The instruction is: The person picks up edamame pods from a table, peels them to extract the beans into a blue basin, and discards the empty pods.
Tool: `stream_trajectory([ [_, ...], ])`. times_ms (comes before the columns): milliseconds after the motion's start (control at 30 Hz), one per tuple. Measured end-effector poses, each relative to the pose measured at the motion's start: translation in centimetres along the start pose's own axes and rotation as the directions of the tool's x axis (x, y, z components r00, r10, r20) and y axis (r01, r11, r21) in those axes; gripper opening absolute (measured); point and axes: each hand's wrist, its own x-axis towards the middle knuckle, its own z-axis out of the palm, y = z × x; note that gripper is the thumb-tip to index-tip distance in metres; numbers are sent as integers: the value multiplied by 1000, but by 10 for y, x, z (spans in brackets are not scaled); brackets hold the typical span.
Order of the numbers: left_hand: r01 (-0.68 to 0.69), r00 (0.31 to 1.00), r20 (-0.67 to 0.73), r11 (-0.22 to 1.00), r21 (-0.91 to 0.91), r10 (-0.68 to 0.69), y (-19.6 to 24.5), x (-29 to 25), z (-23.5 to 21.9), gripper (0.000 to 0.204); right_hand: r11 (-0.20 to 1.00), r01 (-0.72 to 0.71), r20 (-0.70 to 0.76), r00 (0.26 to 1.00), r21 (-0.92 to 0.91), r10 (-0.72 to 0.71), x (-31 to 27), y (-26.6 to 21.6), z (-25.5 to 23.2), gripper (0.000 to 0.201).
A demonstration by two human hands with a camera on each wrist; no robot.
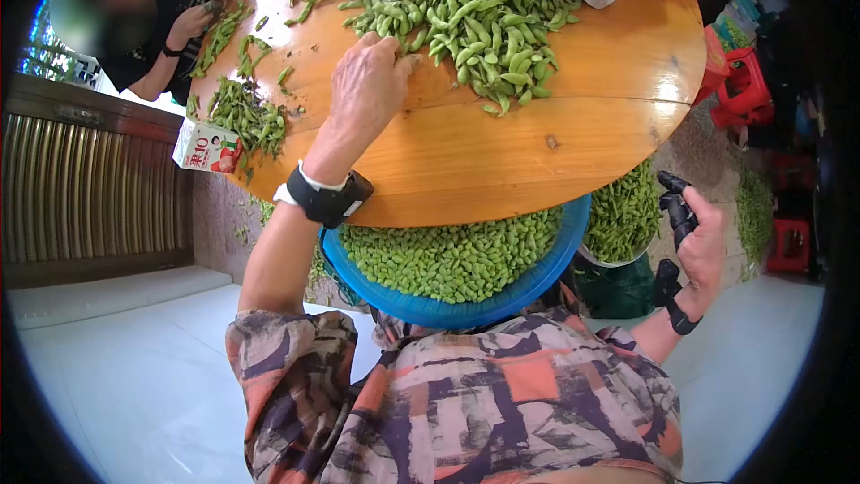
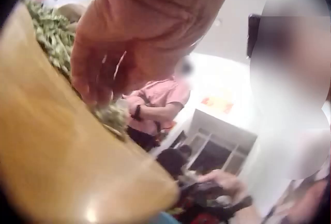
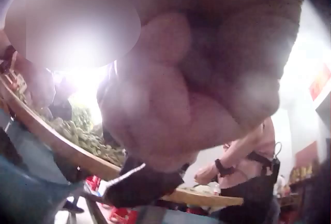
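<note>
A big heap of green edamame pods (image 1: 484,27) covers the far part of the round wooden table (image 1: 502,148). My left hand (image 1: 369,81) reaches over the table to the near left edge of the heap. Its curled fingers and thumb pinch at pods, seen blurred under the fingertips in the left wrist view. My right hand (image 1: 703,242) is raised beyond the table's right side, with black wraps on thumb and forefinger. Its fingers curl in and show nothing held. Below the table's near edge, a blue basin (image 1: 394,305) holds shelled beans (image 1: 457,260).
A bowl of pods (image 1: 618,220) stands right of the basin. Across the table's left corner, another person's hands (image 1: 193,22) work near smaller piles of pods (image 1: 246,116). A printed carton (image 1: 208,145) sits there. Red stools (image 1: 745,90) stand at the right.
</note>
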Motion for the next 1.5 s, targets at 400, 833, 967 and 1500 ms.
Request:
stream_trajectory([
  [400,13,999,-34,963,-267,-23,45,-38,-17,16,881,112,129,973,460,-192,12,-68,72,31],
  [833,332,942,291,333,-882,-170,108,-116,12,2,213,-404,451,851,890,-270,14,-78,133,32],
  [967,187,981,114,629,-755,-156,112,-124,21,12,280,-362,434,861,889,-265,9,-71,130,26],
  [1500,507,855,518,-172,-845,-21,110,-133,2,30,155,-438,461,786,886,-412,8,-61,131,18],
])
